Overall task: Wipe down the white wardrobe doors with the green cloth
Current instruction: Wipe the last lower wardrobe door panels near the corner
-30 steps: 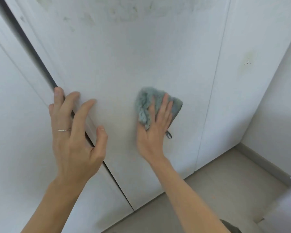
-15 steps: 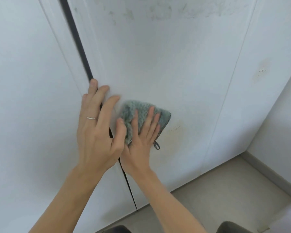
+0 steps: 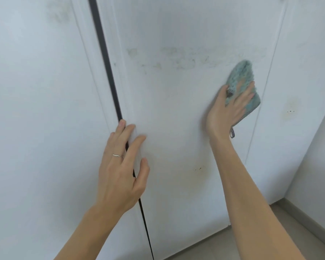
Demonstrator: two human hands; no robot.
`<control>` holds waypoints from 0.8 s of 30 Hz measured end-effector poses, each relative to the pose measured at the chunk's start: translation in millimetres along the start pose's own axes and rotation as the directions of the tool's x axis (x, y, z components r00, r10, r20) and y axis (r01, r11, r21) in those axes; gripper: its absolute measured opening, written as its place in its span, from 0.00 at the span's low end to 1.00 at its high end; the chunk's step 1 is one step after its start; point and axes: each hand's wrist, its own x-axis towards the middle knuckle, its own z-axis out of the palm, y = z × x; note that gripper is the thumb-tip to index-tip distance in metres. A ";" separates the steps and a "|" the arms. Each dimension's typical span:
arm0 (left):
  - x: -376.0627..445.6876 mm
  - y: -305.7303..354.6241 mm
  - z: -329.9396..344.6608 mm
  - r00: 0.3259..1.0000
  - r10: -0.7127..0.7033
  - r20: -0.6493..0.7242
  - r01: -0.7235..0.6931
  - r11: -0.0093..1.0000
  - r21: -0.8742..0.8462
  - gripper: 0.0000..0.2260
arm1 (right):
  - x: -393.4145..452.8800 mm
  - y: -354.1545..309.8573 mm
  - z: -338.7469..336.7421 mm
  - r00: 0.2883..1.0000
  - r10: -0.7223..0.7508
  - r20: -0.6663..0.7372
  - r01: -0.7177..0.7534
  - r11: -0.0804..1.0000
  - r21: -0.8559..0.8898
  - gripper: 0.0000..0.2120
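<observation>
A white wardrobe door (image 3: 176, 109) fills the middle of the head view, with a band of greenish smudges across it and small brown spots lower down. My right hand (image 3: 227, 109) presses the fluffy green cloth (image 3: 242, 77) flat against the door's right side with straight fingers, just below the smudged band. A small loop hangs from the cloth below my wrist. My left hand (image 3: 122, 169) rests with spread fingers on the door's left edge, over the dark gap (image 3: 101, 53) between the doors.
Another white door (image 3: 36, 109) stands to the left of the gap. To the right is a narrower white panel (image 3: 289, 91) with brown stains. A wall and skirting board (image 3: 308, 218) close the right corner above the beige floor (image 3: 251, 246).
My right hand has swept the cloth from beside my left hand up and to the right across the door. My left hand stays on the door's edge.
</observation>
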 end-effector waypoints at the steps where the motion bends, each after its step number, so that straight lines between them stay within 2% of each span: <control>1: 2.2 -0.6 -2.9 1.000 0.003 -0.005 -0.003 1.000 0.007 0.19 | -24.3 2.1 6.8 0.994 -0.107 0.036 0.108 0.993 -0.047 0.27; 3: 6.2 -2.3 -7.5 1.000 0.008 -0.016 -0.008 1.000 0.022 0.20 | -78.2 10.8 19.7 0.919 -0.341 0.199 0.370 0.919 -0.135 0.29; 6: 15.5 1.4 -15.3 0.998 -0.006 -0.059 0.008 1.000 0.023 0.21 | -135.9 19.5 28.2 0.716 -0.521 0.465 0.648 0.744 -0.164 0.31; 8: 24.4 4.6 -22.3 0.997 -0.003 -0.074 0.003 1.000 0.007 0.22 | -138.9 13.3 28.6 0.619 -0.587 0.521 0.740 0.659 -0.137 0.29; 10: 37.5 3.9 -30.5 0.996 0.020 -0.092 -0.019 1.000 0.007 0.22 | -120.3 -4.2 31.6 0.565 -0.647 0.513 0.793 0.596 -0.121 0.29; 16: 81.8 1.6 -51.6 0.986 0.057 -0.155 -0.059 0.998 -0.010 0.23 | -54.9 -120.3 58.3 0.466 -0.771 0.433 0.884 0.424 -0.197 0.30; 18: 96.4 3.3 -58.8 0.986 0.063 -0.156 -0.065 0.998 -0.013 0.22 | -36.5 -160.7 69.4 0.461 -0.796 0.393 0.886 0.385 -0.259 0.29; 21: 118.2 6.2 -65.8 0.984 0.094 -0.152 -0.095 0.995 0.001 0.21 | -18.7 -199.2 78.9 0.485 -0.808 0.333 0.865 0.389 -0.316 0.28; 24: 132.4 7.6 -67.0 0.982 0.103 -0.158 -0.100 0.995 0.027 0.21 | -5.9 -194.4 74.5 0.480 -0.808 0.341 0.874 0.406 -0.269 0.27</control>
